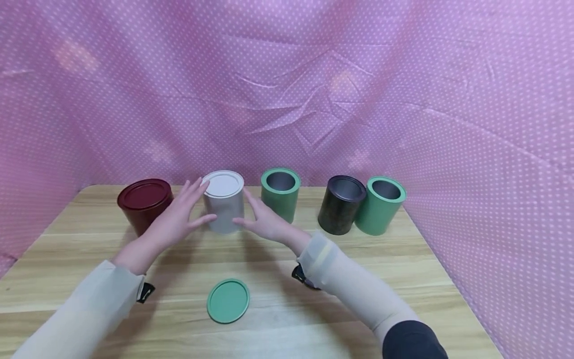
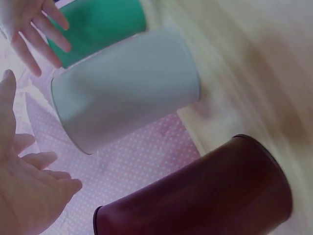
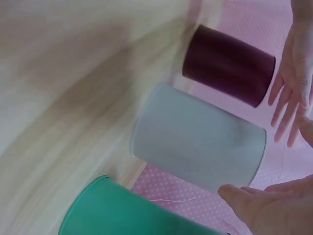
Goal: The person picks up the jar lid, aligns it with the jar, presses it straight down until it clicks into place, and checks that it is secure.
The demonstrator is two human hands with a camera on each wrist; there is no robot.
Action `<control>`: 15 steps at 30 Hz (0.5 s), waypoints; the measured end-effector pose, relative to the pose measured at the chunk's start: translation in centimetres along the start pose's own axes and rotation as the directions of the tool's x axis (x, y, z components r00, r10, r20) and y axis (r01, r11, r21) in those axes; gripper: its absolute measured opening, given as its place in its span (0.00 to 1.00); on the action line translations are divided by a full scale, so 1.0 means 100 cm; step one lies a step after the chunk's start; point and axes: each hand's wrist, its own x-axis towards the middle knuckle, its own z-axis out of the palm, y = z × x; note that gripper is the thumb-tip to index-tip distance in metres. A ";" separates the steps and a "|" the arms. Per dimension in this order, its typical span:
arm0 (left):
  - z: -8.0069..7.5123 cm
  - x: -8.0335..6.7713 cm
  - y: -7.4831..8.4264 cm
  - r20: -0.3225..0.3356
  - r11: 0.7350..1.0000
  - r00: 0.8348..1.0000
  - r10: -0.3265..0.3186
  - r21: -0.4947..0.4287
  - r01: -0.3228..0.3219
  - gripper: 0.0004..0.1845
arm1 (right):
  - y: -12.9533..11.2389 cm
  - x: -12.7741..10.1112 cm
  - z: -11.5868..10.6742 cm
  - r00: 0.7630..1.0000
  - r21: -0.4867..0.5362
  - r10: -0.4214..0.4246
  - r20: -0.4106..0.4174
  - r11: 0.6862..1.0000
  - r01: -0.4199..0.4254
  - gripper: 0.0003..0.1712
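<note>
White can (image 1: 224, 212), upright on the wooden tabletop (image 1: 188, 334), white lid (image 1: 222, 184) on, between the left hand (image 1: 179, 214) and the right hand (image 1: 266, 219). Spread wide in both hands: fingers extended, thumbs well apart from them, with no hold on anything. Just beyond the left hand, a dark red can (image 1: 143, 208) with its red lid (image 1: 145, 193) on, partly covered by hand and wrist, crowding that side. Close behind the right hand, a green can (image 1: 281, 199), upright, gray inside on show, crowding the other side. Farther right, well apart, a black can (image 1: 339, 212) and a second green can (image 1: 376, 214), side by side, likewise uncovered. Nearer the person, a green lid (image 1: 227, 301), flat on the tabletop. Behind and along the sides, pink dotted cloth (image 1: 287, 89) in creases. Only in the head view, can see the lid tops, the can mouths, the green lid and the far-right pair. There, left fingertips overlapping the white can's rim; in the left wrist view, a gap between. In the right wrist view, right thumb overlapping the white can's edge; cannot tell whether touching. There too, the red can's side in full.
</note>
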 end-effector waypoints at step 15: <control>0.028 -0.045 0.006 -0.072 0.989 0.988 0.135 0.078 -0.129 0.42 | 0.014 -0.043 0.018 0.994 -0.153 -0.043 0.101 0.987 0.058 0.48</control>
